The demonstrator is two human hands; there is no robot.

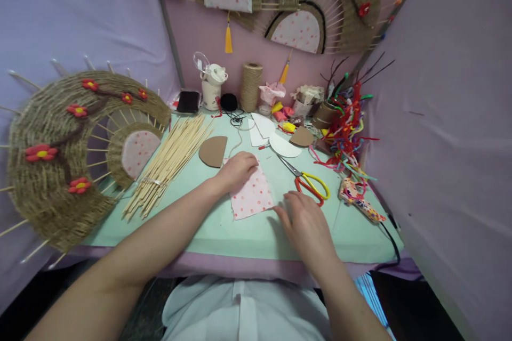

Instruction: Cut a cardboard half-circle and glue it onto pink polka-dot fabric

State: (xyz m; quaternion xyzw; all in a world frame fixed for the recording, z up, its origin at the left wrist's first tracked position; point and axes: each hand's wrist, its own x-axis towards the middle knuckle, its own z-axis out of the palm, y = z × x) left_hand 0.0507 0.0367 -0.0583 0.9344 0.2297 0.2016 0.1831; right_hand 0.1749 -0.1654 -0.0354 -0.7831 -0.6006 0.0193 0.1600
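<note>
A piece of white-pink cloth with red polka dots (252,200) lies on the pale green table cover. My left hand (239,170) is over its upper end, fingers bent together on the cloth; their tips are partly hidden. At the cloth's lower right corner, my right hand (306,221) has its thumb against or very near the edge, with thumb and fingers apart. Scissors with red and yellow handles (314,186) lie just beyond my right hand, blades pointing away to the left. A brown half-round card (214,151) rests left of the cloth.
Bundled thin sticks (168,162) lie at left beside a large twine-wrapped fan (56,138). White paper shapes (285,145), a twine spool (250,85) and a jug (213,88) stand or lie behind. Colourful pipe cleaners (348,125) and a patterned glue gun (360,200) are at right.
</note>
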